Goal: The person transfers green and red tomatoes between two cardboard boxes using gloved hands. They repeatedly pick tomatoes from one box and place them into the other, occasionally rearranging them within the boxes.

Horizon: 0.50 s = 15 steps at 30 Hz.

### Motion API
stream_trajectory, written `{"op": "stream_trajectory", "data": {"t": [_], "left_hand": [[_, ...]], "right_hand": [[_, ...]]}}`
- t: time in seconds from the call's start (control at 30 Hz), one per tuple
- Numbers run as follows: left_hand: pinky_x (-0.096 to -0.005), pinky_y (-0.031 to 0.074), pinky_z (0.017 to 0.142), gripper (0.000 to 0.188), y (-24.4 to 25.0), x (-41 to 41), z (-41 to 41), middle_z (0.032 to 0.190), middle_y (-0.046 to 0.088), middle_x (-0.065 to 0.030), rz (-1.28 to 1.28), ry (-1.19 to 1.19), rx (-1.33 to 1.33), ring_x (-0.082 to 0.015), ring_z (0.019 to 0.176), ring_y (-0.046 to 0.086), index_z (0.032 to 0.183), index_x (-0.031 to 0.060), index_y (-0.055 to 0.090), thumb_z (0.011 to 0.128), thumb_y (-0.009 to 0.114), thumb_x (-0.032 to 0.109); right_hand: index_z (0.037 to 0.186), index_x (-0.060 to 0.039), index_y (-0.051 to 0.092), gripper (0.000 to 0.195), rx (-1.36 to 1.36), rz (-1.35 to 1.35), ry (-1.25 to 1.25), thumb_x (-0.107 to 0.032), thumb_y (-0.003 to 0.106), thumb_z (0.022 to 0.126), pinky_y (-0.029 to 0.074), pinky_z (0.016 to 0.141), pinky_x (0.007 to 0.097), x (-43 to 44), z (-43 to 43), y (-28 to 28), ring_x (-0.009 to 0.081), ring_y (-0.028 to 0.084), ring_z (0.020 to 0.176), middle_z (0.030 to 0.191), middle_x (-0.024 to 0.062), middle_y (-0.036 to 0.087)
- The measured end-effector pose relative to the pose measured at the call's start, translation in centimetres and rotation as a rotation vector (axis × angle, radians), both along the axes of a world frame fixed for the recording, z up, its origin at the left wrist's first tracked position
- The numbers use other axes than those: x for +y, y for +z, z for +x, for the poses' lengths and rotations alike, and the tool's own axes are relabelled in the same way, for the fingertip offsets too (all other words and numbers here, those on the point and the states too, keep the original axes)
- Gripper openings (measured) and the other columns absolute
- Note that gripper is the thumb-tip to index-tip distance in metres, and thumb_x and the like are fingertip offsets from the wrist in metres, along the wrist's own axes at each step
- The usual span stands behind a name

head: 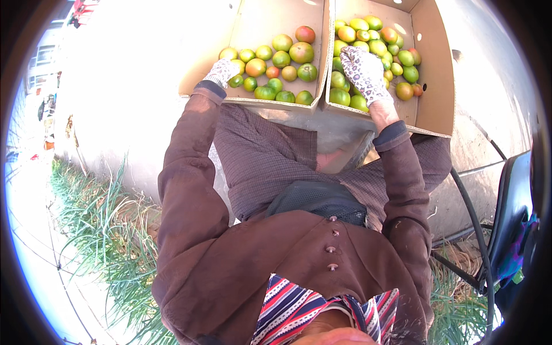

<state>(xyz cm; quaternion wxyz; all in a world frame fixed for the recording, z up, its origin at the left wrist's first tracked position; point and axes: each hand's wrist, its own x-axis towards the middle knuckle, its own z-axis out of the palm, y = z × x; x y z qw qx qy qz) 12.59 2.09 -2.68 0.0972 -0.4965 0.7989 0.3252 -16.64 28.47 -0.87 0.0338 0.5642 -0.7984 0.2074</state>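
Two open cardboard boxes stand side by side before me. In the left box [276, 102] lie green and partly red tomatoes [301, 52], more loosely spread than those in the other box. My left hand [222, 72], in a white patterned glove, is at that box's near left corner, against the tomatoes there; its fingers are partly hidden. The right box [435, 82] holds a denser heap of green and orange tomatoes [339, 97]. Over its left part is my right hand [364, 73], in a leopard-print glove, fingers curled down at the tomatoes. Whether it grips one is hidden.
A dark chair [511, 215] with black metal tubing stands at the right. Long green grass [103, 233] grows along the left side, with more at the lower right. Concrete ground [478, 108] lies beyond the right box. My knees are close under both boxes.
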Motion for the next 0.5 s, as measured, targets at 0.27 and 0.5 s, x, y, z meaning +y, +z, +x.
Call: {"op": "stream_trajectory", "data": {"t": [0.27, 0.5], "left_hand": [[-0.0436, 0.049, 0.087, 0.037, 0.0, -1.0, -3.6, 0.102, 0.067, -0.0234, -0.641, 0.064, 0.324, -0.0356, 0.098, 0.063, 0.105, -0.0008, 0.067, 0.089, 0.054, 0.030], [-0.0422, 0.049, 0.084, 0.032, 0.5, 4.9, -15.2, 0.096, 0.067, -0.0201, -0.727, 0.127, 0.794, -0.0345, 0.092, 0.063, 0.105, -0.0013, 0.065, 0.089, 0.058, 0.026]], "right_hand": [[0.076, -0.0083, 0.065, 0.019, -0.027, -0.099, 0.025, -0.019, 0.053, 0.085, 0.050, 0.055, 0.0420, -0.5, 1.1, 1.4, 0.0285, 0.065, 0.064, 0.072, 0.0116, 0.065], [0.098, -0.0073, 0.067, 0.026, -0.131, -0.010, -0.037, -0.028, 0.056, 0.086, 0.051, 0.076, 0.0450, 2.3, -2.9, 0.8, 0.0314, 0.065, 0.090, 0.095, 0.0126, 0.069]]}}
